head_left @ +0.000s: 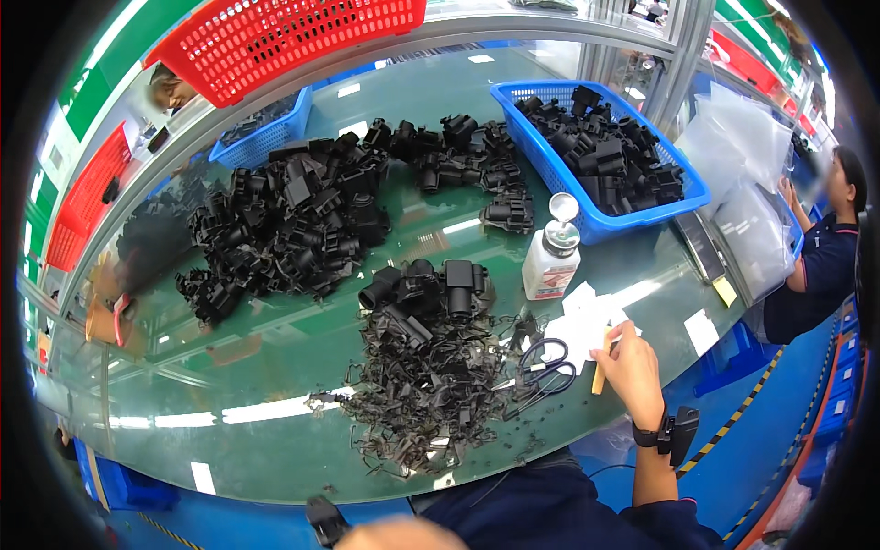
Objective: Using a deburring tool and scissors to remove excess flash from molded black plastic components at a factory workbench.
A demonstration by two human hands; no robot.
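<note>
My right hand point(632, 371) is at the right of the green table, its fingers closed around a narrow yellow stick-like tool point(599, 376). White paper pieces point(579, 325) lie under and beside its fingertips. Just left of it rest scissors with dark handles point(547, 368), their blades toward a heap of thin black plastic scraps point(422, 394). Several black moulded plastic parts point(466, 286) lie on the scraps' far side. Only a blurred part of my left hand point(403, 534) shows at the lower edge, off the table; its fingers are hidden.
A white pump bottle point(552, 261) stands beyond the papers. The blue basket point(610, 223) at the back right holds black parts, and a large pile of them point(284, 215) covers the back left. A red basket point(275, 46) sits above. Another person point(825, 234) is at the right.
</note>
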